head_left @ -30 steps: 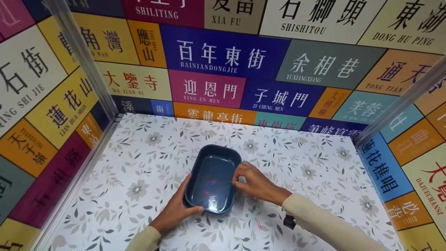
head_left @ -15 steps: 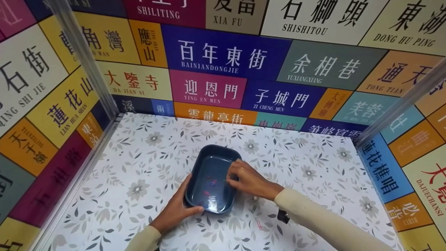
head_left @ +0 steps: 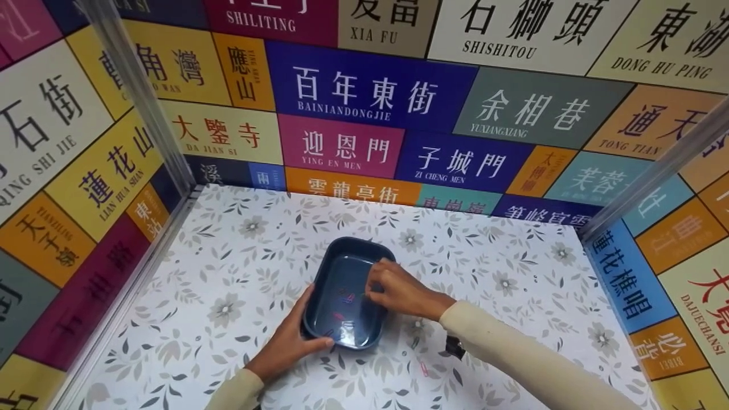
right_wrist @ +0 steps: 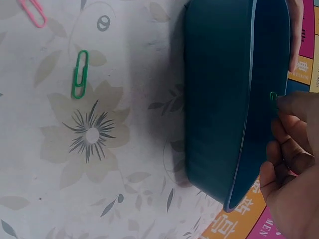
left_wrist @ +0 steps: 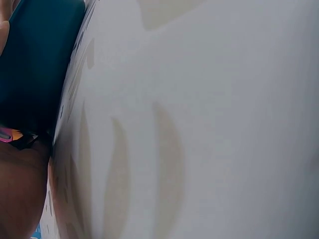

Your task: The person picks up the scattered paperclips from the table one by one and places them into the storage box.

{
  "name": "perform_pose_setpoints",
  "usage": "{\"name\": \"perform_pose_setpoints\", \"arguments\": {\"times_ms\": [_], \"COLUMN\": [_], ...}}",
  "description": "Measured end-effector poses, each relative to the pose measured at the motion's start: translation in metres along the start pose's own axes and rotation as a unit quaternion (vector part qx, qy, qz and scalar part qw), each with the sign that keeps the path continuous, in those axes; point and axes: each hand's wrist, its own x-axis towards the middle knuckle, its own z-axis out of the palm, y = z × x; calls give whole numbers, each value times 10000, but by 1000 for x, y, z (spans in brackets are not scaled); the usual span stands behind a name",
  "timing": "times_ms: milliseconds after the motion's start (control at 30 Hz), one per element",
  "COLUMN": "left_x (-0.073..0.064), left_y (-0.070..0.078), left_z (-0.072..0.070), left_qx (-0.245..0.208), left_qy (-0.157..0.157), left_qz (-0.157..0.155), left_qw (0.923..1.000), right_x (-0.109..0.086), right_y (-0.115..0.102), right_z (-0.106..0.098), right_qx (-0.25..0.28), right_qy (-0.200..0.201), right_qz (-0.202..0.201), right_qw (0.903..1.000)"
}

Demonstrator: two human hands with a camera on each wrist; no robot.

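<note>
A deep blue rectangular dish (head_left: pixel 342 270) stands on the table, with several small coloured paper clips (head_left: pixel 345 298) on its bottom. My left hand (head_left: pixel 287 344) grips the dish's left side, its thumb against the near corner and its fingers along the outer wall. Over the right rim reaches my right hand (head_left: pixel 401 289), its fingertips inside the dish. In the right wrist view, a green paper clip (right_wrist: pixel 273 96) is pinched at that hand's thumb tip, partly hidden by the fingers. The left wrist view catches only part of the dish's outer wall (left_wrist: pixel 37 59) and the hand.
To the right of the dish, a green paper clip (right_wrist: pixel 79 74) and a pink paper clip (right_wrist: pixel 34 12) lie on the flower-patterned tabletop (head_left: pixel 245 273). Panels with coloured signs (head_left: pixel 370 85) enclose the back and both sides.
My right hand has moved left, from beside the right rim to over the dish's inside, carrying the green paper clip. The left hand and the dish have stayed in place.
</note>
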Motion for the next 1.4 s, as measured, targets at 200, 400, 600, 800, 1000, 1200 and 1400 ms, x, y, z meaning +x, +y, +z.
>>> {"name": "perform_pose_setpoints", "arguments": {"times_ms": [200, 400, 600, 800, 1000, 1200, 1400], "left_x": [-1, -2, -1, -1, 0, -1, -2], "left_y": [0, -2, -3, -2, -2, 1, 0], "left_z": [-3, -2, 0, 0, -2, -2, -1], "left_qx": [-3, -35, -109, -94, -90, -49, -102], "left_qy": [-52, 3, -18, -42, -46, -2, 3], "left_qz": [34, 30, 127, 144, 188, 237, 271], "left_qw": [10000, 10000, 9999, 9998, 9998, 9997, 9996], "right_x": [6, 14, 18, 24, 36, 43, 46], "right_y": [-1, 0, 1, 2, 2, -1, 0], "right_z": [4, 10, 14, 16, 22, 28, 38], "right_qx": [-48, -48, 119, 184, 227, 210, 288], "right_qy": [-16, -76, -296, -334, -404, -514, -460], "right_qz": [-103, -68, 159, 251, 307, 322, 232], "right_qw": [9999, 9999, 9994, 9990, 9985, 9979, 9983]}}
